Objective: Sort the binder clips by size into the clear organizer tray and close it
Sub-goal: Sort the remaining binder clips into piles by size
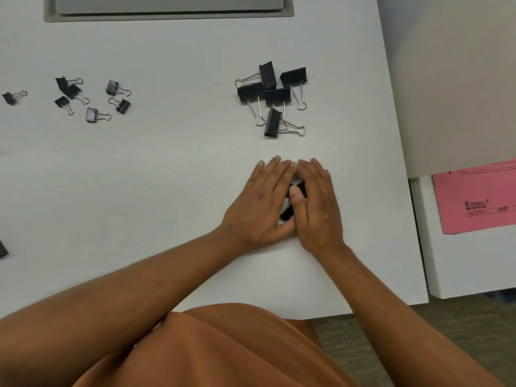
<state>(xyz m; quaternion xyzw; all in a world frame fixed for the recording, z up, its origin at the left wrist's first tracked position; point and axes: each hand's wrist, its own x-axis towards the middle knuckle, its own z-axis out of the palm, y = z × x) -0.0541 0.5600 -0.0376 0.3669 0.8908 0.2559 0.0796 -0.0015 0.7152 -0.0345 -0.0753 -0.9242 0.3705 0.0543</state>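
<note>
We list one white table [167, 169], seen from above. Item: our left hand [259, 208] and right hand [318, 208], lying side by side near the table's front right, fingers fairly straight and pointing away from us, the fingertips of the two hands almost meeting. Item: black clips [296, 194] caught between the two hands, mostly hidden; a dark body shows at the right thumb, another dark piece lower down in the gap, and a bit of wire handle above. The right thumb presses on the upper dark body; whether either hand truly grips the clips or merely cups them against the table, we cannot tell, and their number is not countable. Item: a cluster of five large clips [272, 96], beyond the hands, touching and overlapping, wire handles pointing various ways. Item: a looser scatter of small clips [92, 97] well to the left, most lying apart, two overlapping at the far left of the group. Item: one more small clip [12, 96] alone near the left edge. Item: a dark object [2, 248] cut off at the left edge, not identifiable. Item: a grey recessed panel [167, 9] at the table's far side. Item: a pink folder [477, 198] on a lower white surface to the right, with printed lettering.
</note>
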